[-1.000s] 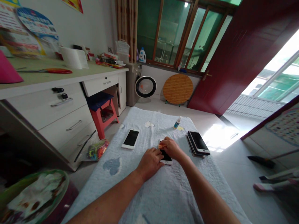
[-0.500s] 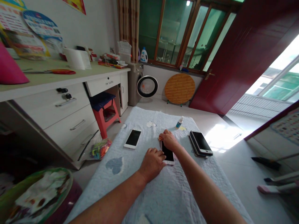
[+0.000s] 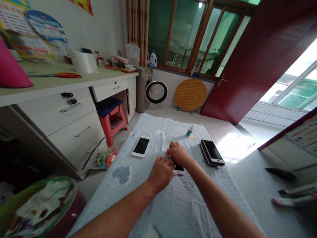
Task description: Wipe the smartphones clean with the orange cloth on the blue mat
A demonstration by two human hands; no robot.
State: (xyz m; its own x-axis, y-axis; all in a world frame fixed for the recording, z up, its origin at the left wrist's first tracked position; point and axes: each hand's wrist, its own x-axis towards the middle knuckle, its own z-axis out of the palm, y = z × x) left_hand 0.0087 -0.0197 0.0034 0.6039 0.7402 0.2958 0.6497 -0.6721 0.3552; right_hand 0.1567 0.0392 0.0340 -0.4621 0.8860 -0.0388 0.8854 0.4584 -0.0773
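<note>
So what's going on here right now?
A person has both hands on a white-framed phone lying on a pale blue cloth. The left hand is at its near left side; the right hand bends over its far part, hiding whatever its fingers may hold. Another white phone lies to the left, with stacked phones and a small bottle to the right.

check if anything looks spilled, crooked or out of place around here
No spill or damage stands out. The washing machine door hangs wide open, and the stacked phones on the right side of the blue cloth sit askew, edges not lined up.
</note>
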